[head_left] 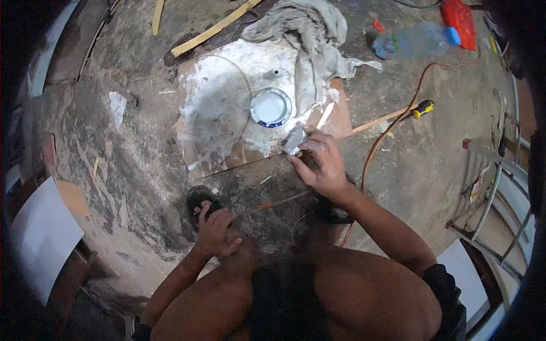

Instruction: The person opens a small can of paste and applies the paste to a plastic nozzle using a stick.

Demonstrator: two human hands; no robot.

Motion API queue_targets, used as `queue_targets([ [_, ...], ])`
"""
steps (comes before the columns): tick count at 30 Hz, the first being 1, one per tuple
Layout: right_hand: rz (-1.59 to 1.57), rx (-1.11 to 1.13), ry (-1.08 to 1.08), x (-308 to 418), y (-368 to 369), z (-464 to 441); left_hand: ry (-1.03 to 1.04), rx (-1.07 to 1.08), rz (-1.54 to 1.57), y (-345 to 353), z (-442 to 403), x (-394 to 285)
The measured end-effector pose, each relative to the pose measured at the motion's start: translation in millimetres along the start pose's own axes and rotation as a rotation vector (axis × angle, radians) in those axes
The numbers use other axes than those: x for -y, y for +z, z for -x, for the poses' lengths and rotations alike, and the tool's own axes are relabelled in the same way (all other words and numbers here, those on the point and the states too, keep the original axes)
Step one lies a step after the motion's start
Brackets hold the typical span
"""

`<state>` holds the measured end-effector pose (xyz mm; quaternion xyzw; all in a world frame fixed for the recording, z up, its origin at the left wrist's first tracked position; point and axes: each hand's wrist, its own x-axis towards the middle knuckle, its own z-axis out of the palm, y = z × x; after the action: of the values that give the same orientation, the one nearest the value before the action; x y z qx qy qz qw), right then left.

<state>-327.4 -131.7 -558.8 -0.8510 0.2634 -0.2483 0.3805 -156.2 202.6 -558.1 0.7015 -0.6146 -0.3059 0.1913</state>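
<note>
Gripping a small grey object (294,140) near the frame's centre, right hand (325,165) clamped on it, white-filled round container (269,124) just above left, left hand (216,232) apart, fingers loosely extended, lower left of centre

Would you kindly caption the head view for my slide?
Right hand holding a small grey object near a round container on a white-splashed board.

From here, the held piece (294,140) at mid-frame looks shiny, the cloth (311,27) at upper centre matt, the upper-right bottle (412,43) glossy plastic.
</note>
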Motion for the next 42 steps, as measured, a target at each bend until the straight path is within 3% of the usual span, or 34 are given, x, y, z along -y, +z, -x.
queue_targets([
  [11, 0.265, 0.018, 0.011, 8, 3, -2, -0.007, 0.023, -0.011, -3, -1, 0],
  [17, 0.212, -0.066, 0.103, 7, -2, -3, 0.0, 0.014, -0.001, 1, 2, 2],
  [20, 0.298, 0.031, 0.12, 12, -6, -1, -0.003, 0.018, -0.025, 0, 1, 2],
  [23, 0.161, -0.042, 0.167, 13, 9, -1, 0.002, 0.017, -0.032, -1, 2, 2],
  [30, 0.521, 0.458, 0.054, 31, 32, -10, -0.001, 0.028, -0.023, 0, 2, 3],
  [33, 0.556, 0.376, -0.042, 19, 37, -5, -0.029, 0.025, 0.006, 1, 2, 1],
  [36, 0.377, 0.262, 0.015, 21, 21, -8, -0.017, 0.017, 0.008, 1, 2, 1],
  [39, 0.392, 0.018, 0.187, 3, -2, -19, -0.028, 0.074, -0.039, -1, 1, 0],
  [42, 0.408, 0.07, 0.377, -12, -30, -38, -0.028, 0.062, -0.017, -1, 1, 0],
])
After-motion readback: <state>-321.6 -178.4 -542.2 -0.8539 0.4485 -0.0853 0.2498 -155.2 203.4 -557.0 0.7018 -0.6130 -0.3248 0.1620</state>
